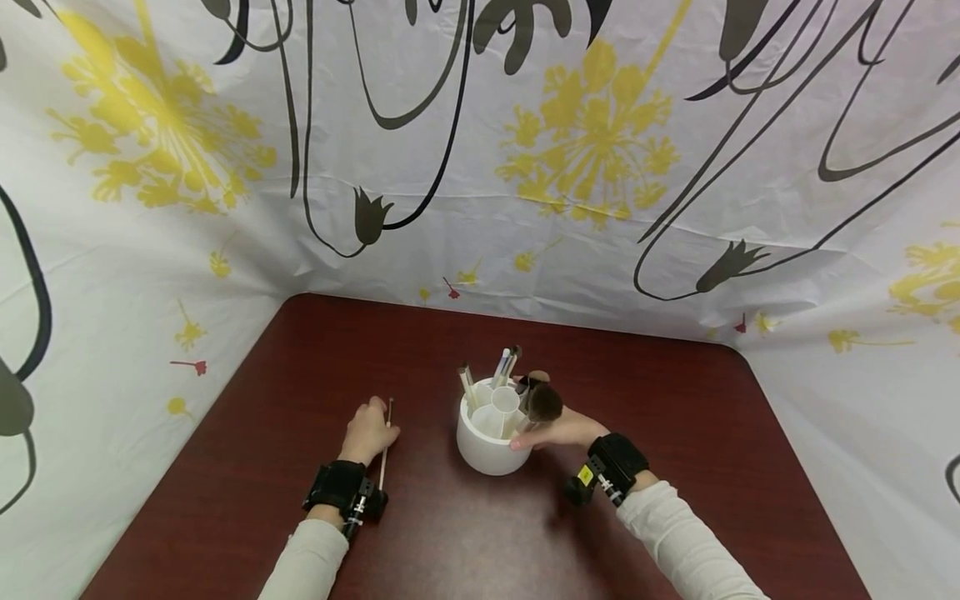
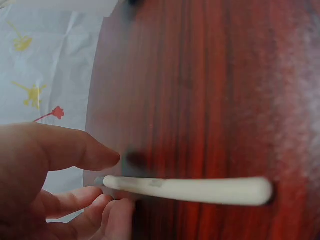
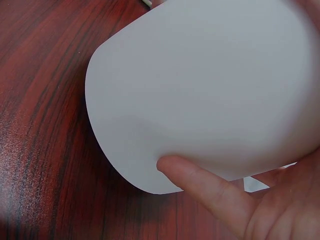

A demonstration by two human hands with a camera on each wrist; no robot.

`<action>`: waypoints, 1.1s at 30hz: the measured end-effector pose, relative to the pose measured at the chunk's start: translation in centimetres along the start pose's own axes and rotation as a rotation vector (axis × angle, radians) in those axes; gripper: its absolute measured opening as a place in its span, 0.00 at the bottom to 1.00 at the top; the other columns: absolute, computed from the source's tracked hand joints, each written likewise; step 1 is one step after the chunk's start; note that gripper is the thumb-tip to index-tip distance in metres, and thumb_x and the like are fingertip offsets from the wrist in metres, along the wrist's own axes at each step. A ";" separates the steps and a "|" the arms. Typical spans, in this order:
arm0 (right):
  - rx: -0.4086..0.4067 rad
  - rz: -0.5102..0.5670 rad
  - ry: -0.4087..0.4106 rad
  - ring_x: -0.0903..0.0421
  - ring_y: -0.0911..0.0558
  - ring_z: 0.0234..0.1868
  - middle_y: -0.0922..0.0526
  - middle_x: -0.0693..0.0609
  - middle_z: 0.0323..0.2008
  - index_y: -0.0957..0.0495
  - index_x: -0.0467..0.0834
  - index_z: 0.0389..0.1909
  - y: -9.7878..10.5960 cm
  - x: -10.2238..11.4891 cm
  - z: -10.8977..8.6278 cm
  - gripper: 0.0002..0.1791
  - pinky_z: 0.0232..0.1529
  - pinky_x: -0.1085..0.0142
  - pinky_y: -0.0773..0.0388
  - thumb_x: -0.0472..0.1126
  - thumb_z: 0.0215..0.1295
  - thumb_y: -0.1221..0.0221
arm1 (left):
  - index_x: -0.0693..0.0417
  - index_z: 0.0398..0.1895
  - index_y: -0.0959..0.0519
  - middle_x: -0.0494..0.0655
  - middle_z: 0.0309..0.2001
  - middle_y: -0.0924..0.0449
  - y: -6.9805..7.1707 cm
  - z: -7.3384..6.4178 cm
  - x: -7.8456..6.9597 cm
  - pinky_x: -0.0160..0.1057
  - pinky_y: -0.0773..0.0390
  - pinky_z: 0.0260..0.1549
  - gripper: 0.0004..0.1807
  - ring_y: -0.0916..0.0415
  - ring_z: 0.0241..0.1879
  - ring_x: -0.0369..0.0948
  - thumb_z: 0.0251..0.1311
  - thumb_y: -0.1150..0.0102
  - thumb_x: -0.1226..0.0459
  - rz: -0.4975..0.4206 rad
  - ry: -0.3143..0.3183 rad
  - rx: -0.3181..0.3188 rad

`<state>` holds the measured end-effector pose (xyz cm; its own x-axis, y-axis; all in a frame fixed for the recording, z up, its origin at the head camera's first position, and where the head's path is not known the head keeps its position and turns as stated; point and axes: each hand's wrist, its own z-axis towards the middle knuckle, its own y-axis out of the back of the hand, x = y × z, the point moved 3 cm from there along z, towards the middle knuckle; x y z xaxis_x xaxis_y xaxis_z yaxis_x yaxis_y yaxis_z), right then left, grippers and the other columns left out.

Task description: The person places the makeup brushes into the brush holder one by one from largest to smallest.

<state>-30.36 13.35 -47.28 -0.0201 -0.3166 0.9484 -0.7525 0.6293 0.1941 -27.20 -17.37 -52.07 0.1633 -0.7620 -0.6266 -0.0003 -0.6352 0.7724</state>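
Note:
A round white brush holder point(image 1: 489, 454) with inner compartments stands right of the table's middle. Several slim brushes point(image 1: 468, 387) lean at its back and left, and a large fluffy dark brush point(image 1: 545, 403) leans out on the right. My right hand point(image 1: 558, 429) grips the holder's right side, its thumb point(image 3: 182, 171) on the white wall and the other fingers mostly hidden behind. Left of the holder, a slim brush with a pale handle point(image 2: 215, 190) lies on the table. Around its far part is my left hand point(image 1: 367, 431), fingertips right at the ferrule and thumb a little apart from it.
The dark red wooden table point(image 1: 405, 350) has rounded far corners. A white cloth with yellow and grey flower prints point(image 1: 450, 167) hangs behind it and along both sides. Both wrists wear black camera straps point(image 1: 337, 486).

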 end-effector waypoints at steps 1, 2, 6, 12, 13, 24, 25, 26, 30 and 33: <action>0.002 0.000 0.007 0.50 0.22 0.43 0.24 0.38 0.46 0.54 0.42 0.68 0.0 0.0 0.0 0.56 0.43 0.45 0.26 0.53 0.43 0.31 | 0.69 0.44 0.32 0.60 0.33 0.29 -0.1 -0.1 -0.1 0.42 0.27 0.23 0.19 0.28 0.27 0.49 0.51 0.41 0.68 0.006 0.000 0.001; -0.001 -0.002 0.009 0.50 0.22 0.43 0.25 0.38 0.47 0.55 0.42 0.68 0.0 0.0 0.1 0.56 0.43 0.45 0.26 0.54 0.43 0.31 | 0.69 0.44 0.32 0.59 0.32 0.29 -0.1 -0.1 -0.1 0.41 0.27 0.22 0.18 0.28 0.26 0.48 0.51 0.41 0.68 0.011 -0.003 0.003; -0.003 -0.040 -0.007 0.52 0.21 0.43 0.22 0.40 0.44 0.42 0.38 0.63 0.0 0.0 0.1 0.49 0.43 0.46 0.26 0.55 0.43 0.32 | 0.69 0.44 0.31 0.58 0.31 0.28 -0.3 -0.3 -0.3 0.40 0.28 0.21 0.17 0.27 0.25 0.48 0.52 0.43 0.69 0.014 -0.017 0.001; -0.004 -0.050 -0.021 0.51 0.22 0.44 0.21 0.39 0.43 0.32 0.33 0.54 -0.1 0.2 -0.1 0.39 0.45 0.45 0.27 0.52 0.46 0.33 | 0.70 0.43 0.32 0.59 0.30 0.28 -0.4 -0.2 -0.3 0.40 0.27 0.19 0.16 0.27 0.25 0.48 0.53 0.44 0.70 -0.014 -0.015 0.009; -0.003 -0.050 -0.017 0.50 0.22 0.44 0.21 0.39 0.43 0.34 0.33 0.57 -0.1 0.3 -0.2 0.41 0.44 0.45 0.27 0.53 0.46 0.33 | 0.70 0.43 0.32 0.59 0.30 0.28 -0.4 -0.2 -0.3 0.40 0.27 0.19 0.16 0.27 0.25 0.48 0.53 0.45 0.70 -0.016 -0.016 0.010; -0.006 -0.062 -0.012 0.52 0.22 0.44 0.22 0.39 0.44 0.44 0.36 0.64 -0.1 0.1 -0.2 0.50 0.44 0.45 0.26 0.54 0.44 0.33 | 0.68 0.45 0.33 0.56 0.31 0.26 0.9 0.6 -2.5 0.39 0.28 0.21 0.17 0.27 0.25 0.44 0.54 0.45 0.68 -0.110 -0.069 -0.049; -0.006 -0.060 -0.011 0.51 0.22 0.44 0.22 0.39 0.44 0.46 0.37 0.65 -0.1 0.1 -0.2 0.51 0.44 0.45 0.26 0.54 0.44 0.33 | 0.67 0.45 0.33 0.56 0.32 0.26 1.1 0.7 -2.8 0.39 0.28 0.22 0.17 0.27 0.26 0.45 0.54 0.45 0.68 -0.123 -0.072 -0.057; -0.006 -0.058 -0.010 0.51 0.22 0.44 0.22 0.39 0.44 0.46 0.37 0.66 -0.1 0.1 -0.2 0.51 0.43 0.45 0.26 0.55 0.44 0.32 | 0.67 0.46 0.33 0.55 0.33 0.26 1.4 0.8 -3.2 0.39 0.28 0.23 0.17 0.27 0.27 0.45 0.54 0.44 0.68 -0.132 -0.079 -0.070; 0.001 -0.042 -0.010 0.49 0.22 0.45 0.22 0.38 0.44 0.58 0.43 0.69 -0.1 0.1 -0.1 0.58 0.44 0.45 0.27 0.55 0.44 0.32 | 0.65 0.47 0.32 0.55 0.34 0.27 2.4 0.7 -4.9 0.40 0.27 0.25 0.18 0.26 0.30 0.46 0.52 0.44 0.68 -0.179 -0.140 -0.151; -0.004 -0.041 -0.017 0.49 0.22 0.44 0.22 0.38 0.43 0.52 0.40 0.68 0.0 0.1 -0.1 0.55 0.44 0.46 0.27 0.54 0.43 0.32 | 0.64 0.49 0.33 0.54 0.35 0.28 3.1 0.4 -6.3 0.41 0.26 0.27 0.19 0.25 0.33 0.46 0.52 0.45 0.69 -0.241 -0.186 -0.203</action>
<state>-30.29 13.34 -47.17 -0.0009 -0.3540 0.9352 -0.7506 0.6182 0.2333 -28.66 -14.58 -45.81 -0.0475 -0.6157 -0.7866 0.2152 -0.7753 0.5938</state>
